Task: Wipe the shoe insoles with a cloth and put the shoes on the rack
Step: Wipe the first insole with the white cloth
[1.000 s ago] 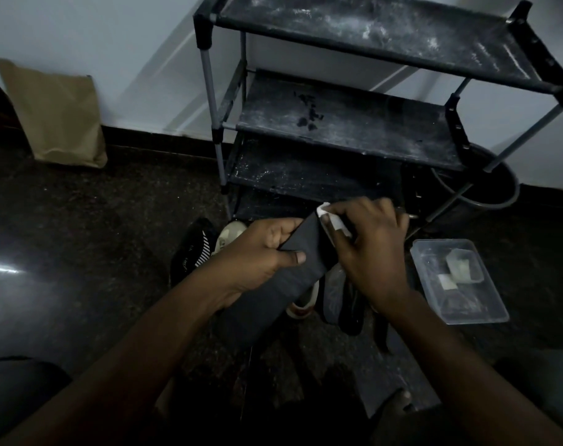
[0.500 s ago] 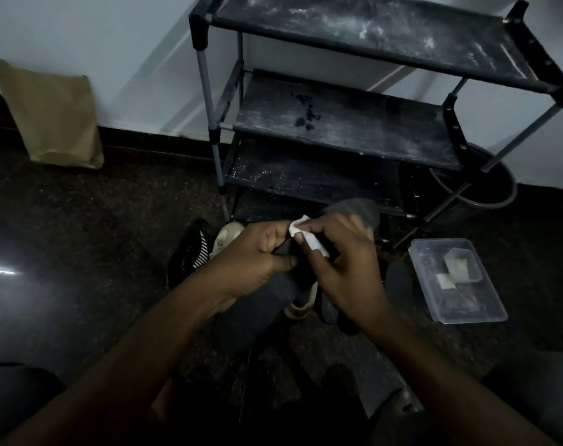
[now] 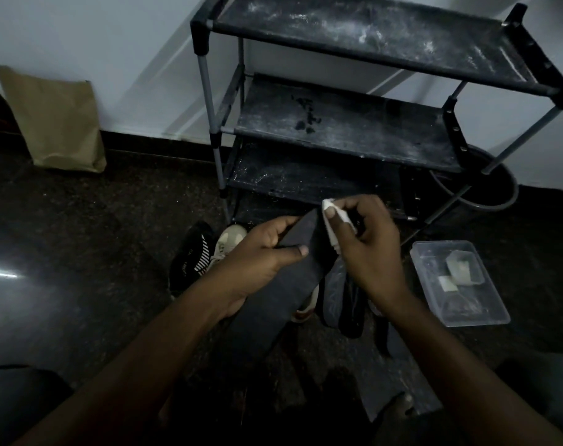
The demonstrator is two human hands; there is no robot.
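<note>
My left hand (image 3: 257, 259) grips a long dark grey insole (image 3: 273, 294) near its upper end, thumb across its face. My right hand (image 3: 367, 249) pinches a small white cloth (image 3: 331, 220) and presses it against the insole's top right edge. Under my hands, on the floor, lie a black striped shoe (image 3: 193, 255), a beige sneaker (image 3: 230, 241) and dark insoles or shoes (image 3: 341, 297), partly hidden. The dusty black three-shelf rack (image 3: 344, 123) stands just behind, with no shoes on its shelves.
A clear plastic tray (image 3: 486, 313) with folded white wipes sits on the floor at right. A dark round bucket (image 3: 499, 188) stands behind the rack's right leg. A brown paper bag (image 3: 55, 120) leans on the wall at left. The floor is dark stone.
My right hand slid the cloth down the insole toward my left hand, then back up to the insole's top end.
</note>
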